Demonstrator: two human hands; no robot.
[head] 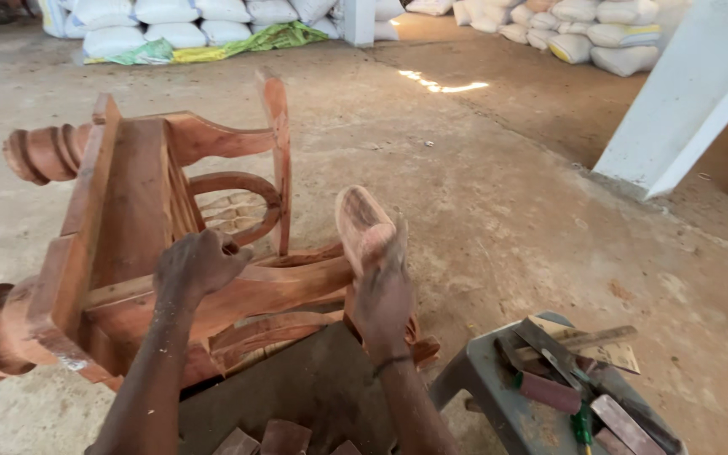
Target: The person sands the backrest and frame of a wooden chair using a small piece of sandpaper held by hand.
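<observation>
A reddish carved wooden chair (128, 219) lies tipped on its side in front of me, its turned legs pointing left. My left hand (198, 265) is closed over a curved arm rail near the chair's middle. My right hand (383, 291) lies flat against the rounded end of the chair's armrest (361, 219), fingers pressed on the wood. A thin band circles my right wrist. Whether anything is under the right palm is hidden.
A grey plastic stool (499, 396) at lower right carries several tools, wood blocks and a green-handled screwdriver (583, 425). Small wood pieces (284, 436) lie on a dark board by my knees. A white pillar (684, 101) stands right; stacked white sacks (179, 25) line the back.
</observation>
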